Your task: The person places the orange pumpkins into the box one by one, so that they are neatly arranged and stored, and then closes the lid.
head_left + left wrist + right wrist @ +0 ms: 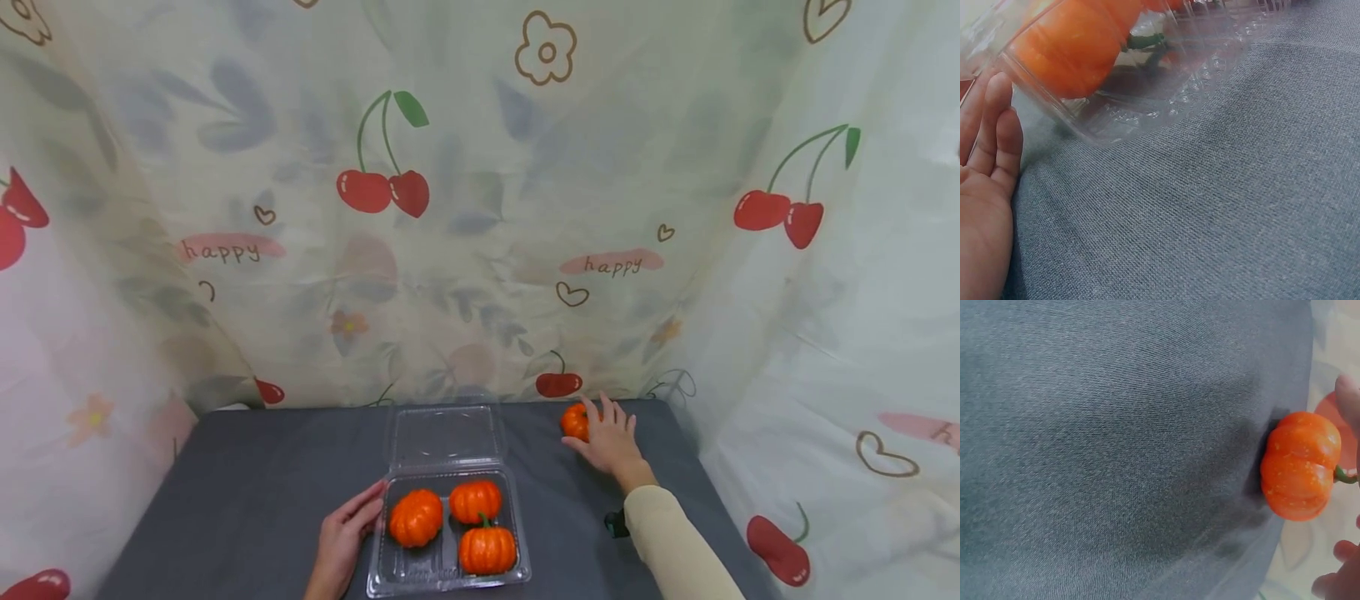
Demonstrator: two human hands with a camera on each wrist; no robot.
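A clear plastic clamshell box [450, 583] lies on the grey cloth with its lid folded back. Inside it sit three small orange pumpkins, one on the left [416, 518] and two on the right. At the box's left side my left hand [343, 533] touches the wall with fairly straight fingers, also seen in the left wrist view. Another small pumpkin [1300, 466] with a green stem stands at the back right of the table. My right hand [611, 437] is spread over and beside that pumpkin, thumb and fingers apart around it.
Grey cloth [247, 500] covers the table. Curtains [465, 250] printed with cherries close off the back and both sides. A small dark object [617, 524] lies by the right sleeve, partly hidden. The raised lid [447, 435] lies behind the box.
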